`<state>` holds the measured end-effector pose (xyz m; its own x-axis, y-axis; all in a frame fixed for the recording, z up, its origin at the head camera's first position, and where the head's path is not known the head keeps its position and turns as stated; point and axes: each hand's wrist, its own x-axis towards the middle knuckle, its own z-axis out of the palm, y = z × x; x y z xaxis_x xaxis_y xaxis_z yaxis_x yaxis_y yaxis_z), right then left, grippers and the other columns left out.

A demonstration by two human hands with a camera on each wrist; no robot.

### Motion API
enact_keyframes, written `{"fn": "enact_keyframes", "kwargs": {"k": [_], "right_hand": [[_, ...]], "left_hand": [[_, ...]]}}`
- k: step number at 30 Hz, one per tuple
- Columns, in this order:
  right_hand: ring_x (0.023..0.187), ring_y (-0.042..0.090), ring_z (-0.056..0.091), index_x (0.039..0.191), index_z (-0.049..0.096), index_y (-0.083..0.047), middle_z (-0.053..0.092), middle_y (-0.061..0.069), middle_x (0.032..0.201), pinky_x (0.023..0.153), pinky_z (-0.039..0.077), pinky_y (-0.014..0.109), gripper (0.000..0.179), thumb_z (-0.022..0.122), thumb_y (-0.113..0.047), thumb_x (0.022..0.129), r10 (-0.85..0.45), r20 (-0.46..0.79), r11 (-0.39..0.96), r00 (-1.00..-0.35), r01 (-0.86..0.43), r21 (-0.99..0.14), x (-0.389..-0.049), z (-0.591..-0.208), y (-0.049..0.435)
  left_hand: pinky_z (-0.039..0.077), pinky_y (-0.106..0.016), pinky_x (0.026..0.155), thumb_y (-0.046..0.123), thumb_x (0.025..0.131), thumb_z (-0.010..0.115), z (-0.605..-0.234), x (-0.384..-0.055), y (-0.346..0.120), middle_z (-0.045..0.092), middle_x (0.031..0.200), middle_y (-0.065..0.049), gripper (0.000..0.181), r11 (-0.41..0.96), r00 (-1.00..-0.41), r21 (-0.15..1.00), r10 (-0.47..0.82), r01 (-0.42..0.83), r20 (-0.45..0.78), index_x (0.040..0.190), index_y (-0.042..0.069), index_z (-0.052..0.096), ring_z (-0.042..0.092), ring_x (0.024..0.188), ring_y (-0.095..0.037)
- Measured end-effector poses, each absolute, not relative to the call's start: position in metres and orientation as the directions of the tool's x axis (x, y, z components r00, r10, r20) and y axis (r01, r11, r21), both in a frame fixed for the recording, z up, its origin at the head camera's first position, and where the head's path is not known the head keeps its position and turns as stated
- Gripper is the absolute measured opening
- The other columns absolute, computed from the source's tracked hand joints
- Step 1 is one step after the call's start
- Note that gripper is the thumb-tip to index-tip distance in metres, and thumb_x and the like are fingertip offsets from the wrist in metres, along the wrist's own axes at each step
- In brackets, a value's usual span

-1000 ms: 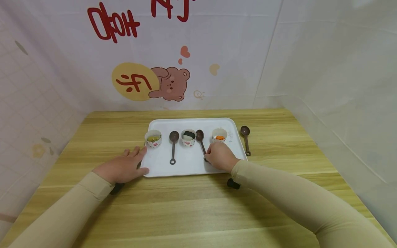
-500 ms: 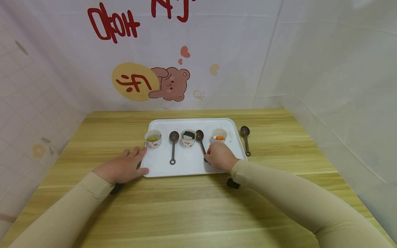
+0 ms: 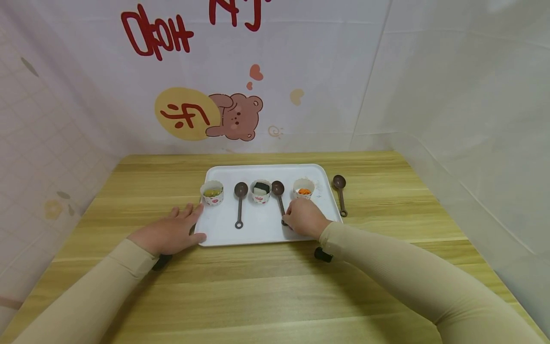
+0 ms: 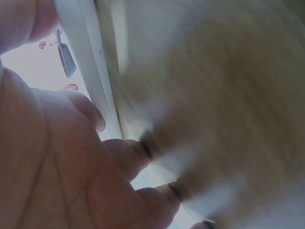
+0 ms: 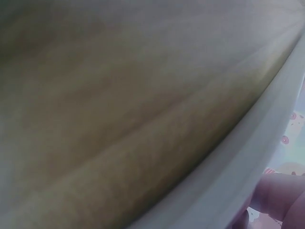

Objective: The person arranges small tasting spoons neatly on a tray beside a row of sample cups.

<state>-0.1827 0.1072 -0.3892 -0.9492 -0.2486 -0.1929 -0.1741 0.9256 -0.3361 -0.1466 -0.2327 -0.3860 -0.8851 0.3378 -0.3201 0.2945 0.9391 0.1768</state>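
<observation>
My right hand (image 3: 307, 218) is low over the right part of a white tray (image 3: 258, 233), its fingers pinching the handle end of a brown spoon (image 3: 278, 189). The spoon's bowl lies beside the middle paper cup (image 3: 260, 197), which holds a white and black piece of food. At the tray's left edge, my left hand (image 3: 167, 233) rests with spread fingers. In the left wrist view its palm and fingers (image 4: 126, 155) lie against the tray's side. Just beyond my right hand stands a paper cup (image 3: 304, 184) with orange bits inside. The right fingertips are partly hidden in the head view.
Another brown spoon (image 3: 240, 205) lies on the tray between the left paper cup (image 3: 212, 196), with green food in it, and the middle one. A third spoon (image 3: 340, 191) lies on the wooden table (image 3: 258, 291) right of the tray. White printed curtains (image 3: 326, 95) surround the table.
The spoon under my right hand has turned slightly, its bowl shifting a little to the right. My left hand has stayed in place.
</observation>
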Motion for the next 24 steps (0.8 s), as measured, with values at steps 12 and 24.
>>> {"fn": "enact_keyframes", "kwargs": {"k": [12,24], "right_hand": [[0.057,0.011,0.053,0.070,0.068,-0.019,0.061,-0.007,0.063,0.051,0.040,0.024,0.020,0.063,-0.029,0.087,-0.238,-0.169,0.926,-0.957,-0.170,-0.337,-0.181,-0.384,0.108],[0.060,0.012,0.053,0.083,0.065,-0.016,0.061,-0.005,0.070,0.053,0.042,0.025,0.015,0.061,-0.030,0.087,-0.210,-0.056,0.912,-0.976,-0.175,-0.370,-0.180,-0.371,0.112]], "left_hand": [[0.023,-0.064,0.103,0.066,0.087,0.041,-0.385,-0.145,-0.232,0.015,0.151,-0.026,0.089,0.936,-0.886,0.181,0.347,0.303,-0.308,0.150,0.009,0.014,0.013,0.132,-0.057],[0.023,-0.065,0.103,0.067,0.086,0.041,-0.385,-0.146,-0.231,0.014,0.151,-0.026,0.090,0.939,-0.886,0.182,0.337,0.292,-0.318,0.150,0.010,0.013,0.011,0.132,-0.058]]}}
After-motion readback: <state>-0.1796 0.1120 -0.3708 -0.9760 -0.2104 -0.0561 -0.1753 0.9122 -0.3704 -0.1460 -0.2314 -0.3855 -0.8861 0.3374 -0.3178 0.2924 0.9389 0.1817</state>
